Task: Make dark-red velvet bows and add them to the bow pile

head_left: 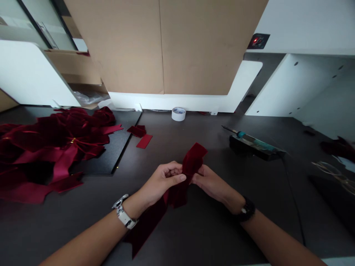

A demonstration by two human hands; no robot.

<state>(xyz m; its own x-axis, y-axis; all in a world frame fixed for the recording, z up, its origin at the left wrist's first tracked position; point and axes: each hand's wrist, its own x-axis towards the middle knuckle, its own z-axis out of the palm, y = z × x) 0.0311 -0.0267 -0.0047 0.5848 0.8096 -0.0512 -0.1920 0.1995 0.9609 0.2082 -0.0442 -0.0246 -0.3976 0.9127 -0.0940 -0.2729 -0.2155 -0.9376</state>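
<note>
A dark red velvet ribbon (192, 159) is held between both hands above the dark table (210, 236). My left hand (166, 179) pinches it from the left, thumb on top. On the other side my right hand (209, 181) grips its edge, with some fingers hidden behind the fabric. The ribbon's upper end stands up and folds over; a long tail with a notched end hangs down to the lower left, under my left wrist. Several short red ribbon pieces (144, 141) lie on the table further back, left of my hands.
Several velvet bows (69, 136) are heaped at the left, partly on a black board (123, 127). A white tape roll (178, 114) stands at the back. At the right, a teal-handled soldering iron (257, 142) rests on a black holder, its cable running forward. Brown cardboard (199, 48) rises behind.
</note>
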